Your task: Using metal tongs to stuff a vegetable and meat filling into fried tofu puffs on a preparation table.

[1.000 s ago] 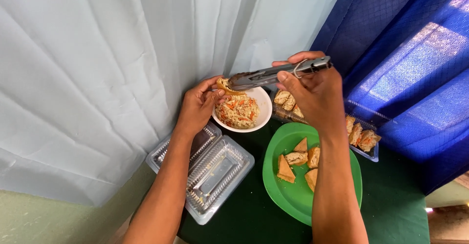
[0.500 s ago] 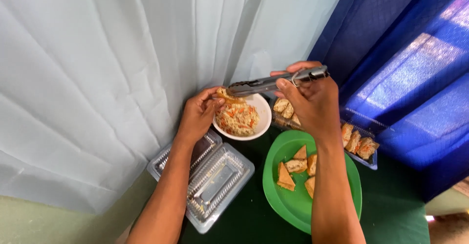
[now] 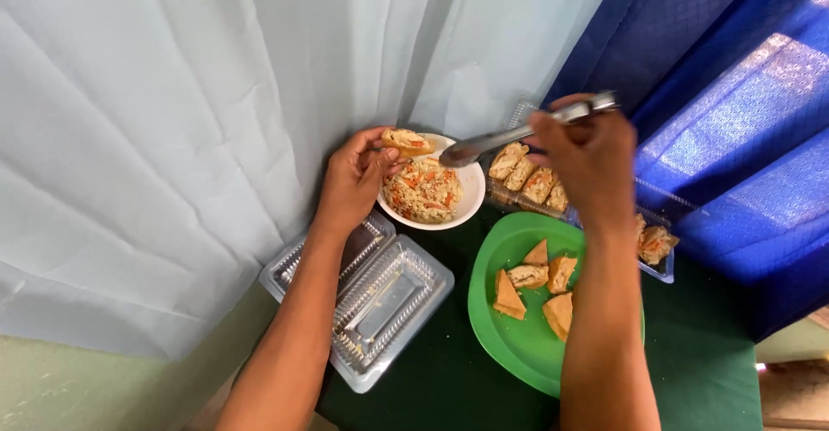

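stuffed triangular pastry in left hand; right hand grips metal tongs.

**Tight corner, open cloth in front**

The white bowl sits hard against the pale curtain, which closes off the back and left. The blue curtain walls in the right. 2 clear containers crowd the table: an empty one at left, a filled tray behind the green plate. Bare green tablecloth between the empty container and the plate leaves a passage from the near edge.
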